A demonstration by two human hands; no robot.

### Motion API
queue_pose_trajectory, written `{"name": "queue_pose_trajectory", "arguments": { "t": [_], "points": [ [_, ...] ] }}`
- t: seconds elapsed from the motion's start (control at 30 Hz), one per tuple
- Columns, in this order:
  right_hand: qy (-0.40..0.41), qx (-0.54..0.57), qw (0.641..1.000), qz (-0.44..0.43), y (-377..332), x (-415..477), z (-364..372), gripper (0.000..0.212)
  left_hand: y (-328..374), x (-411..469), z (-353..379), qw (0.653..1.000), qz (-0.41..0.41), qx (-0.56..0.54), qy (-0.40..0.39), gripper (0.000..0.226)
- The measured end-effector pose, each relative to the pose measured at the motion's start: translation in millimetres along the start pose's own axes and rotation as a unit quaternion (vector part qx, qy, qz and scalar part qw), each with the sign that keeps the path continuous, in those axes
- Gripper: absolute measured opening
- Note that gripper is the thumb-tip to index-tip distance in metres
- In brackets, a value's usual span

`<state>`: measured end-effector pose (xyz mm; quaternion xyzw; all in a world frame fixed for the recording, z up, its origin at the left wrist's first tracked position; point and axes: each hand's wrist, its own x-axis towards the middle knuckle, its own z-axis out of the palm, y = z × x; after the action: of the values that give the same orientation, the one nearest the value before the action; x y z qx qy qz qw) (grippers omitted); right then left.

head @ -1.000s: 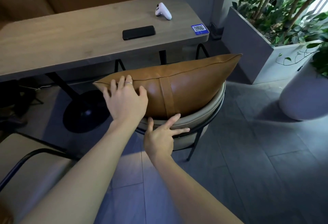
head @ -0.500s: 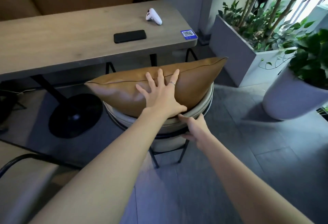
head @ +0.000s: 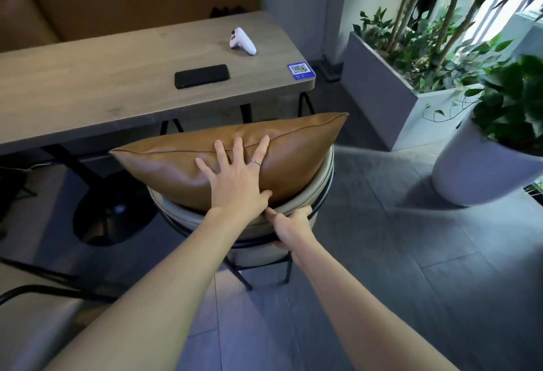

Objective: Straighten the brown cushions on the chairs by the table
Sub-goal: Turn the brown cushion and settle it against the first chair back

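A brown leather cushion (head: 164,165) lies lengthwise along the curved back of a beige chair (head: 252,223) that stands at the wooden table (head: 88,91). My left hand (head: 238,179) rests flat on the cushion's near face, fingers spread, a ring on one finger. Just below it, my right hand (head: 291,223) curls over the top rim of the chair back and grips it. The chair's seat is hidden behind the backrest and the cushion.
A black phone (head: 202,76), a white controller (head: 242,41) and a QR-code sticker (head: 300,69) lie on the table. A grey planter box (head: 379,100) and a white pot (head: 476,171) with plants stand right. Another beige chair (head: 32,326) is at the lower left.
My left hand slid from the cushion's left end to its middle. My right hand went from open fingers against the chair back to gripping its rim.
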<state>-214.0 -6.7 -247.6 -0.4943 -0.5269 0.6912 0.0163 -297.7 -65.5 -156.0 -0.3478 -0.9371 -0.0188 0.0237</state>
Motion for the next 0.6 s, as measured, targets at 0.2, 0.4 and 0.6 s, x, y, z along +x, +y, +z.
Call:
{"name": "queue_pose_trajectory", "arguments": {
  "t": [0.2,0.4,0.6],
  "points": [
    [-0.009,-0.033,0.999,0.025,-23.6,2.1,-52.1,0.117,18.5,5.7,-14.9,0.999,-0.044,-0.010,-0.018,0.109],
    [0.004,-0.073,0.997,0.003,-64.4,44.5,-88.4,0.133,47.6,36.7,-30.8,0.999,-0.050,-0.008,0.006,0.108],
    [0.063,-0.119,0.989,-0.062,-86.6,59.7,-102.2,0.103,77.3,74.2,-23.9,1.000,-0.008,-0.028,-0.005,0.105]
  ]
}}
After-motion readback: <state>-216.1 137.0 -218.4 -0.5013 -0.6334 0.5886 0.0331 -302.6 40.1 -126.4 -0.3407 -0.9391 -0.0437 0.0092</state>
